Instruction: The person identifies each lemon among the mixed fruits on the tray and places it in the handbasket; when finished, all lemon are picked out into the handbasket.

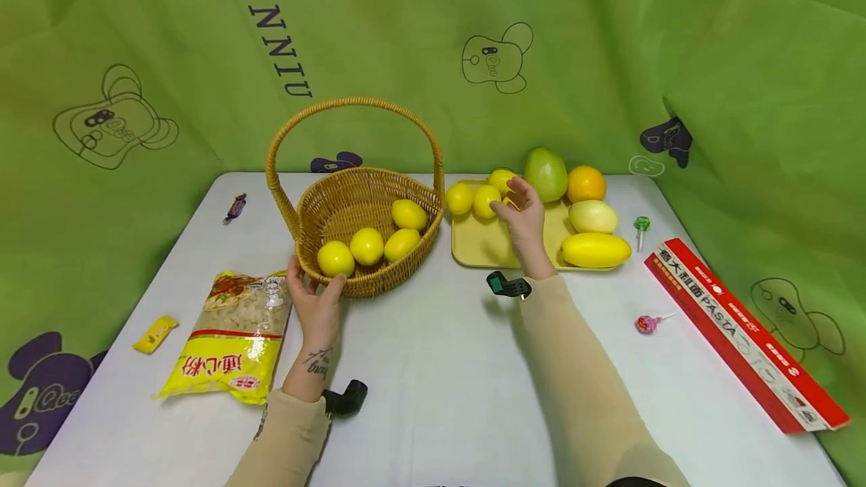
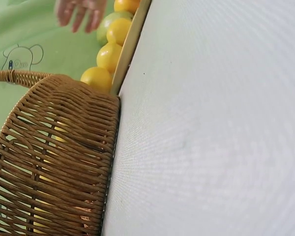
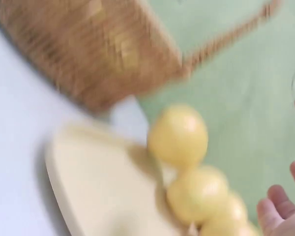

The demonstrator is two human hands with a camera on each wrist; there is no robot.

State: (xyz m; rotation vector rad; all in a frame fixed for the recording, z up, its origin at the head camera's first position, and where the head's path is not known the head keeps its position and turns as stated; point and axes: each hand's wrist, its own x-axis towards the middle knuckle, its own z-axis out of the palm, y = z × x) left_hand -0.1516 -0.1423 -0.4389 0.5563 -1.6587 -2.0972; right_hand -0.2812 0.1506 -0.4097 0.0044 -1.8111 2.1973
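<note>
— Where are the hands?

— The left hand (image 1: 316,305) grips the near rim of the wicker basket (image 1: 355,205), thumb and fingers curled over the weave. The right hand (image 1: 522,218) is over the yellow tray (image 1: 482,248), its fingers loosely spread at a lemon (image 1: 485,200); whether they pinch it I cannot tell, and the right wrist view is blurred.

— And the lemons?

— Four lie in the basket (image 1: 367,245). Three more sit in a row along the tray's far left edge, with another partly hidden under the right hand.

— What else is on the tray?

— A green fruit (image 1: 546,173), an orange (image 1: 585,183), and two pale yellow melons (image 1: 593,234).

— Any writing?

— The long red box (image 1: 737,325) at the right of the counter (image 1: 440,367) reads "PASTA" beside Chinese characters. The yellow bag (image 1: 233,337) by the left hand carries Chinese characters too. The green backdrop (image 1: 169,58) shows "INNIU".

— Small things?

— Two lollipops, green (image 1: 641,225) and pink (image 1: 646,323).
</note>
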